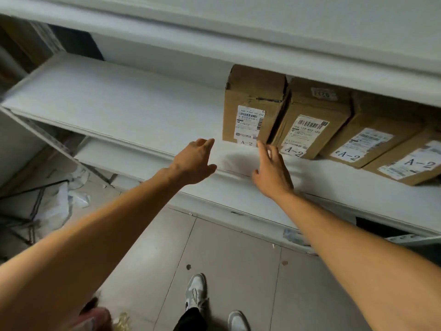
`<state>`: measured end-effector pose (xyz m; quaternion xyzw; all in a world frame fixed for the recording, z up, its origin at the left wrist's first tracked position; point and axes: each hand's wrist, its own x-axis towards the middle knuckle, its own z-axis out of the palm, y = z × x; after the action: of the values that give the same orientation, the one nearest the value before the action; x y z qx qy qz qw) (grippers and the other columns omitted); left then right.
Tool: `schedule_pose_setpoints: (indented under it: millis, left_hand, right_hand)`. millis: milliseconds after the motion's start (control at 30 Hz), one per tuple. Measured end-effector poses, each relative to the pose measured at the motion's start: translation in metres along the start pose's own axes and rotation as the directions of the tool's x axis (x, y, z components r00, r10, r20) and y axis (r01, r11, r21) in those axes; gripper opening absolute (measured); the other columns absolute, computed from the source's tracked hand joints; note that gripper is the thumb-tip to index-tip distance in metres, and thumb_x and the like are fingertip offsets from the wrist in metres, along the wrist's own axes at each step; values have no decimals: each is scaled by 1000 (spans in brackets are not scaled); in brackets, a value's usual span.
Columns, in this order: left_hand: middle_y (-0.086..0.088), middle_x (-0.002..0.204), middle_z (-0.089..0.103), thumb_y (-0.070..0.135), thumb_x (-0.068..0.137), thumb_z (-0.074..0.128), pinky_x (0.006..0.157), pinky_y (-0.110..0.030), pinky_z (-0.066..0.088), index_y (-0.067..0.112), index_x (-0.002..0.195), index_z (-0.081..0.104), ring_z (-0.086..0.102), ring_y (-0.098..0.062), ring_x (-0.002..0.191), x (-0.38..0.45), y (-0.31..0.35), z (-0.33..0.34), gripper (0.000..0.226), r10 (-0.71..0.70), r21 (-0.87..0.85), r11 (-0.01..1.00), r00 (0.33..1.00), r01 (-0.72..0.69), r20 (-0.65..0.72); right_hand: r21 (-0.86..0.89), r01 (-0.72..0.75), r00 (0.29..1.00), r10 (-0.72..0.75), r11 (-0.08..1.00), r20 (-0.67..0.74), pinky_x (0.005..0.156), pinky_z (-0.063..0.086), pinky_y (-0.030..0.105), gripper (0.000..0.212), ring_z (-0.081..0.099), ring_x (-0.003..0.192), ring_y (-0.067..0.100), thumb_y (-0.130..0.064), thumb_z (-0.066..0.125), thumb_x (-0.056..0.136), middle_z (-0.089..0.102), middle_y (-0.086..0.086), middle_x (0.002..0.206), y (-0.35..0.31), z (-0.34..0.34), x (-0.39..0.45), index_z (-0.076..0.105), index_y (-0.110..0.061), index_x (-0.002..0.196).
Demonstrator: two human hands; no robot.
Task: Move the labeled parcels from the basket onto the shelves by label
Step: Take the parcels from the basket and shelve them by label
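On the white shelf (114, 101), smooth and flat with a rounded front lip: four brown cardboard boxes in a row at the right half, each bearing a white printed slip with barcode and a tag reading A-2. First box (254, 103), upright, creased and torn along its top corner. Second box (310, 115), leaning against the first, with an extra small sticker on top. Third box (372, 134), lying lower. Fourth box (410, 161), cut off by the right edge. Left hand (194, 161), bare, fingers loosely extended, holding nothing, hovering over the shelf lip left of the first box. Right hand (270, 167), bare, fingers spread and relaxed, empty, fingertips just beside the lower front of the first box; contact cannot be told. Upper shelf (262, 32), white, hiding the box tops behind. Below: grey tiled floor (238, 259), two grey-white shoes (196, 291), crumpled pale wrapping (47, 204) at left, blurred. Basket not visible.
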<state>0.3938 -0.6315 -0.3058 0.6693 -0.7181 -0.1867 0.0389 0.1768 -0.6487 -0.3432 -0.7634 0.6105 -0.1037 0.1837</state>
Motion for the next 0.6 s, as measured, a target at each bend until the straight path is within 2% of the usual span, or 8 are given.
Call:
schedule_pose_setpoints:
  millis: [67, 167, 267, 433, 600]
  left_hand:
    - [-21, 142, 47, 36, 93, 62, 106, -45, 41, 3, 145, 38, 46, -37, 129, -31, 0, -9, 67, -104, 7, 995, 994, 104, -38]
    - [-18, 140, 51, 40, 92, 62, 104, -47, 44, 6, 143, 42, 47, -35, 127, -93, -3, -10, 65, -263, -25, 965, 960, 262, -97]
    - [-18, 136, 53, 40, 90, 65, 102, -46, 46, 8, 140, 47, 49, -36, 125, -165, -11, 0, 62, -405, -69, 914, 903, 399, -144]
    - [-16, 138, 51, 45, 89, 65, 102, -45, 45, 12, 143, 43, 49, -34, 124, -292, -26, 19, 67, -656, -117, 755, 745, 646, -122]
    - [-14, 139, 52, 45, 86, 64, 105, -46, 44, 14, 143, 45, 49, -34, 126, -439, -18, 38, 68, -853, -217, 521, 509, 825, -113]
  right_hand:
    - [-73, 50, 996, -45, 996, 75, 90, 46, 41, 69, 41, 127, 34, -15, 59, 91, 29, 11, 152, -13, -9, -13, 26, -17, 151]
    - [-149, 163, 973, -133, 975, 190, 96, 42, 43, 59, 38, 129, 34, -24, 55, 95, 30, 12, 152, -43, -17, -37, 30, -16, 148]
    - [-145, 344, 909, -291, 928, 299, 104, 38, 43, 57, 35, 133, 34, -30, 52, 96, 32, 12, 153, -78, -12, -67, 34, -15, 148]
    - [-108, 622, 716, -506, 776, 481, 107, 37, 44, 60, 33, 136, 35, -36, 55, 94, 35, 12, 152, -146, 12, -130, 36, -18, 148]
    - [-19, 852, 434, -687, 523, 583, 107, 40, 47, 63, 40, 132, 37, -37, 58, 91, 43, 15, 146, -229, 45, -218, 37, -15, 147]
